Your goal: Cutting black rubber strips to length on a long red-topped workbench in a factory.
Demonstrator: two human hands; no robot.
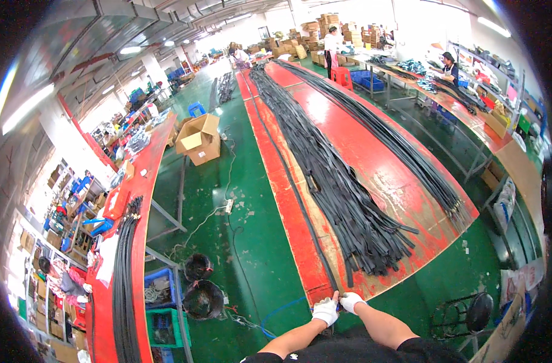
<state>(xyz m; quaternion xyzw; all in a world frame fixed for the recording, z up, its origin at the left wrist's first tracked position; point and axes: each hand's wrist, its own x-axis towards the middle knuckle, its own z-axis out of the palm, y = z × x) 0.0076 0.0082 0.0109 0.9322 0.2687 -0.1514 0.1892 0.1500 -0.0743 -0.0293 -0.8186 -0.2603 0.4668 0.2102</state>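
At the near end of the long red table [266, 158], my two white-gloved hands are side by side. My left hand [325, 311] is closed around the near end of a long dark strip [308, 228]. Close beside it, my right hand [351, 302] is closed at the same strip end, its fingers partly hidden. From my hands the strip runs far up the table along its left edge. To its right lies a wide bundle of flat black strips [330, 181], fanned out at the near end. A narrower bundle of thin black lengths [403, 156] lies along the right side.
On the left, a red bench [144, 227] carries another black bundle [126, 284]. Black buckets [203, 299], a green crate [170, 327] and an open cardboard box [198, 140] stand on the green floor. A round black stool [479, 311] is at the right. Several people work farther off.
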